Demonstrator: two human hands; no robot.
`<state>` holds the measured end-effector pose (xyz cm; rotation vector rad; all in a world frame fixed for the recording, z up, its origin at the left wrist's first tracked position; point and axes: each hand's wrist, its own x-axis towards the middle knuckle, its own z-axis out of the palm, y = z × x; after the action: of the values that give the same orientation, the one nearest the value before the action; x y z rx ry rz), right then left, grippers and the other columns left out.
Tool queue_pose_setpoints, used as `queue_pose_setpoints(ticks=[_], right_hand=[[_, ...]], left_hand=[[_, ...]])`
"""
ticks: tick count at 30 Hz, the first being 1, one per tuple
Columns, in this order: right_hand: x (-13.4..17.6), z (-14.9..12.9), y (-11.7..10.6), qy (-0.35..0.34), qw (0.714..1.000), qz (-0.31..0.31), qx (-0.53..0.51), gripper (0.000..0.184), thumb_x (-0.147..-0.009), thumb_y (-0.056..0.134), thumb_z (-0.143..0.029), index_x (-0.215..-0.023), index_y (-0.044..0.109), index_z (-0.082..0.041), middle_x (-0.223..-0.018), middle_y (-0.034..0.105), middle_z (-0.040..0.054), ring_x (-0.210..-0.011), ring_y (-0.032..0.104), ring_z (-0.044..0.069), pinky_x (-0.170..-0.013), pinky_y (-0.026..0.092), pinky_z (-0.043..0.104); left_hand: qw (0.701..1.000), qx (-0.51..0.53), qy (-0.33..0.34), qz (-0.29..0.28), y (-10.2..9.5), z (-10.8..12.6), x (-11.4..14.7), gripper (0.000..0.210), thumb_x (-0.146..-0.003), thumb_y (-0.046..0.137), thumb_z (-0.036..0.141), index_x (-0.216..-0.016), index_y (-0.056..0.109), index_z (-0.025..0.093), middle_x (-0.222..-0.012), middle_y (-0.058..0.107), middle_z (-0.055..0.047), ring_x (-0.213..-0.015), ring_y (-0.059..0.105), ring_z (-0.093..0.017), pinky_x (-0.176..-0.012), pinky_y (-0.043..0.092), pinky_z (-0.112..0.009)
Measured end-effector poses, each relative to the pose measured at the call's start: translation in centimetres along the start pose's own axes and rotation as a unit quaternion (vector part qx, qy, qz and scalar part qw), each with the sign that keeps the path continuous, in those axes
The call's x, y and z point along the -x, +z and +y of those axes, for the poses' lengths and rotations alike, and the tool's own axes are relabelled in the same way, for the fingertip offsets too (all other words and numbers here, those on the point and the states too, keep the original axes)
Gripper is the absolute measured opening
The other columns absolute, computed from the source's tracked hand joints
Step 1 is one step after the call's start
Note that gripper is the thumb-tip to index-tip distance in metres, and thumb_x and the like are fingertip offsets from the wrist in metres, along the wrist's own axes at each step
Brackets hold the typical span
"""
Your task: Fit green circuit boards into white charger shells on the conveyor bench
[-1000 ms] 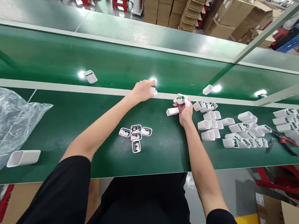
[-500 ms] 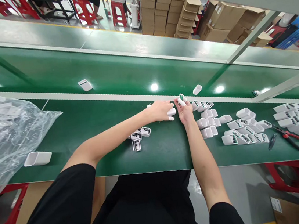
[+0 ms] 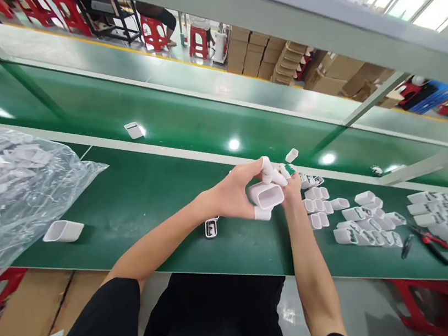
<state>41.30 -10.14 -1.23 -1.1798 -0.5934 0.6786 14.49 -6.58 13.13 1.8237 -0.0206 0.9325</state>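
In front of me my left hand (image 3: pixel 233 193) is closed around a white plastic housing (image 3: pixel 268 197), whose hollow end faces me. White covers wrap the fingertips of this hand. Just right of it, my right hand (image 3: pixel 292 190) pinches a small green circuit board (image 3: pixel 290 169) with white on it. The two hands are close together, and some right fingers are hidden behind the left ones. Below my left forearm a housing with dark parts inside (image 3: pixel 211 228) lies on the green bench (image 3: pixel 152 189); others near it are covered by the arm.
White housings (image 3: pixel 317 208) stand right of my right arm, with filled ones (image 3: pixel 367 237) farther right. Pliers (image 3: pixel 430 242) lie beside them. A clear bag of white parts (image 3: pixel 9 181) and a lone housing (image 3: pixel 64 231) are at left. A metal rail (image 3: pixel 154 147) runs behind.
My left hand has come up and nearer with a white housing, which it has turned hollow end toward me. My right hand still holds the circuit board. The view has tilted.
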Motion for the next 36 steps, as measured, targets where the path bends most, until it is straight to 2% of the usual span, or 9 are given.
queue_pose_setpoints(ticks=[3,6,9,13,17,20,24,28,36], right_hand=[[0.9,-3.9,2.2,-0.028,0.999,-0.024,0.032,0.051,-0.085,0.089,-0.059,-0.120,0.065,-0.031,-0.105,0.068,0.0010,-0.083,0.068,0.017,-0.072,0.060,0.034],[2.6,-9.2,5.3,-0.091,0.989,-0.087,0.076,0.048,-0.103,0.062,-0.068,-0.137,0.068,-0.035,-0.123,0.069,0.0089,-0.102,0.075,0.025,-0.083,0.065,0.044],[5.6,-14.6,8.4,-0.185,0.960,-0.138,0.157,0.057,-0.109,0.042,-0.066,-0.155,0.064,-0.040,-0.140,0.066,0.0151,-0.123,0.075,0.035,-0.098,0.067,0.058],[10.1,-18.7,11.5,-0.250,0.942,-0.148,0.167,0.053,-0.109,0.049,-0.061,-0.155,0.068,-0.044,-0.139,0.064,0.0164,-0.121,0.073,0.038,-0.102,0.064,0.065],[12.1,-18.7,13.2,-0.269,0.946,-0.166,0.065,0.052,-0.105,0.053,-0.056,-0.144,0.079,-0.035,-0.121,0.065,0.0140,-0.094,0.068,0.030,-0.086,0.066,0.056],[12.4,-17.9,14.2,-0.338,0.931,-0.137,-0.007,0.049,-0.105,0.058,-0.051,-0.143,0.082,-0.032,-0.116,0.064,0.0089,-0.085,0.065,0.023,-0.093,0.068,0.053],[12.3,-17.4,14.7,-0.420,0.899,-0.123,0.032,0.055,-0.104,0.075,-0.057,-0.153,0.078,-0.033,-0.119,0.063,0.0088,-0.095,0.075,0.026,-0.102,0.070,0.058],[12.1,-17.5,14.2,-0.518,0.845,-0.125,0.054,0.057,-0.104,0.079,-0.061,-0.152,0.078,-0.030,-0.114,0.062,0.0080,-0.090,0.080,0.028,-0.078,0.078,0.055],[11.7,-18.1,13.4,-0.567,0.799,-0.166,0.113,0.049,-0.095,0.090,-0.034,-0.142,0.084,-0.023,-0.112,0.084,0.0109,-0.102,0.084,0.034,-0.083,0.080,0.057]], left_hand=[[0.998,0.060,0.027,0.016,-1.2,0.9,0.5,0.052,-0.074,0.083,0.017,-0.105,0.043,0.030,-0.103,0.060,0.000,-0.084,0.064,-0.017,-0.068,0.052,-0.032],[0.996,0.080,0.034,0.000,-3.2,1.7,0.8,0.056,-0.077,0.082,0.017,-0.114,0.043,0.032,-0.102,0.058,0.002,-0.077,0.059,-0.015,-0.063,0.049,-0.031],[0.997,0.052,0.049,0.000,-5.5,2.9,1.1,0.061,-0.079,0.080,0.018,-0.127,0.046,0.033,-0.109,0.063,-0.001,-0.087,0.067,-0.020,-0.073,0.057,-0.036],[0.997,-0.003,0.077,0.009,-7.1,3.4,1.4,0.057,-0.082,0.076,0.022,-0.131,0.048,0.031,-0.120,0.065,-0.007,-0.098,0.070,-0.026,-0.084,0.061,-0.042],[0.989,-0.024,0.147,0.012,-6.9,1.6,0.8,0.059,-0.084,0.074,0.030,-0.135,0.045,0.029,-0.118,0.062,-0.008,-0.086,0.062,-0.022,-0.074,0.057,-0.039],[0.978,-0.021,0.210,0.004,-6.2,0.5,0.3,0.060,-0.084,0.072,0.033,-0.135,0.040,0.029,-0.111,0.055,-0.005,-0.083,0.054,-0.020,-0.071,0.055,-0.037],[0.975,-0.016,0.220,-0.008,-5.7,0.8,-0.2,0.060,-0.083,0.071,0.034,-0.133,0.038,0.030,-0.102,0.050,-0.001,-0.085,0.050,-0.021,-0.078,0.060,-0.042],[0.969,-0.055,0.240,0.008,-5.4,1.2,-0.5,0.060,-0.085,0.071,0.028,-0.137,0.040,0.029,-0.097,0.050,0.000,-0.088,0.052,-0.023,-0.083,0.063,-0.046],[0.965,-0.102,0.241,0.035,-5.1,0.3,-0.5,0.070,-0.082,0.075,0.024,-0.146,0.047,0.032,-0.092,0.053,0.001,-0.086,0.061,-0.025,-0.084,0.063,-0.047]])
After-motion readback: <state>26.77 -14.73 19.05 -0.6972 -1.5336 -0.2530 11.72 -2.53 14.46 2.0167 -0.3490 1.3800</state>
